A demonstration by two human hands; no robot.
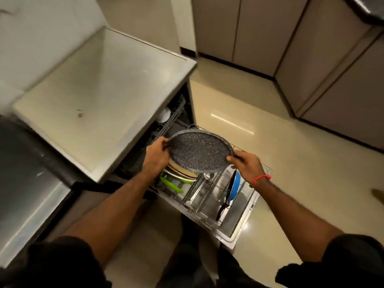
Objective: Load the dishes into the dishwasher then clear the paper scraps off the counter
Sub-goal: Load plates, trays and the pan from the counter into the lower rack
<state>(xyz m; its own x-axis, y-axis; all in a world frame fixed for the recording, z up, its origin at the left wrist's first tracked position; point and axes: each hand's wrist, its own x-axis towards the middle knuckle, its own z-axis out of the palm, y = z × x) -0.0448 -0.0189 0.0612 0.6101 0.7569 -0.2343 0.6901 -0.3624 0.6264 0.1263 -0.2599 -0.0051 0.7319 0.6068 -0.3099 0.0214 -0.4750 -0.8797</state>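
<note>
Both hands hold a round, dark grey speckled flat pan [199, 151] by its rim, tilted above the pulled-out wire lower rack [204, 204] of the open dishwasher. The left hand [156, 155] curls its fingers over the pan's left edge; the right hand [248, 164] pinches the right edge with thumb and fingertips, a red thread band [260, 178] at its wrist.

Under the pan, at the rack's left side, stand cream and white plates [182, 173] on edge, with a bright green plate [170, 183] just in front of them. At the rack's right side a blue frying pan [234, 187] stands on edge, its black handle pointing toward the rack's front edge. The middle of the rack shows bare tines; something shiny lies there, possibly a spoon, too blurred to tell.

Left of the rack the pale countertop [99, 96] overhangs the dishwasher opening. Right of the rack lies glossy cream floor [291, 163].
</note>
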